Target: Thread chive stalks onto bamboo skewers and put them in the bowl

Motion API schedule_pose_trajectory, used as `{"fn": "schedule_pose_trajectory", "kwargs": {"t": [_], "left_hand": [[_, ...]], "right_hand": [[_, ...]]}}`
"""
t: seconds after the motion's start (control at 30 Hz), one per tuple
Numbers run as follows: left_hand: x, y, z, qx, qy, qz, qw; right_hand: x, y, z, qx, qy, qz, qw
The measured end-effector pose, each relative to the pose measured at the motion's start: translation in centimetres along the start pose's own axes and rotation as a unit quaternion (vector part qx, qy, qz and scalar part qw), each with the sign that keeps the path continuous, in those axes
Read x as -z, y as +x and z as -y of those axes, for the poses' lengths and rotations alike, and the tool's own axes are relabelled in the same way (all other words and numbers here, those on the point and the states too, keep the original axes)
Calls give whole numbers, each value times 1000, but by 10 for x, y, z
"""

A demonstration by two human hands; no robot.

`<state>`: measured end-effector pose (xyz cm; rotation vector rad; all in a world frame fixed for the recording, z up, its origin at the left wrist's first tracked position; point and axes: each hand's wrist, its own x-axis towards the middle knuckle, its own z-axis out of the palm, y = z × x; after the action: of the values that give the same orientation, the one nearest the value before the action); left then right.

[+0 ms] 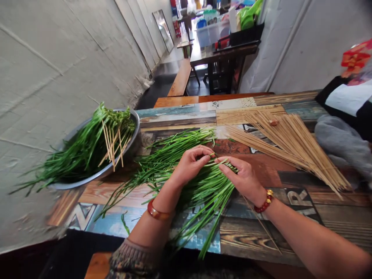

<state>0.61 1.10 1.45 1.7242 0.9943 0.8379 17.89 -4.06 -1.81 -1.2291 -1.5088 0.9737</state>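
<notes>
My left hand is closed in a pinch on the pale ends of a few garlic chives. Right beside it, my right hand is closed on a thin bamboo skewer, whose long end slants out below the palm toward the table's front edge. The skewer's upper end is hidden between the fingers. Under both hands, loose garlic chives spread over the table with their green leaves toward me. Another pile of chives lies just beyond my left hand.
A metal basin at left holds more chives and several skewers. Many bamboo skewers fan out at right, near a grey plastic bag. A wall borders the left; another table stands behind.
</notes>
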Motion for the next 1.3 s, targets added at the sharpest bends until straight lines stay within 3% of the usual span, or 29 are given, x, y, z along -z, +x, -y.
{"fn": "schedule_pose_trajectory", "kwargs": {"t": [0.27,0.6,1.03,1.3], "left_hand": [[-1,-5,5,-44,9,-31,999],[-6,-5,17,-59,76,-19,995],[-1,-5,22,-64,112,-12,992],[-7,-4,28,-79,125,-20,989]], "right_hand": [[2,-3,-3,-3,-22,14,1000],[2,0,-5,91,-38,2,995],[1,-1,-9,72,-23,2,997],[2,1,-8,101,-13,26,994]]}}
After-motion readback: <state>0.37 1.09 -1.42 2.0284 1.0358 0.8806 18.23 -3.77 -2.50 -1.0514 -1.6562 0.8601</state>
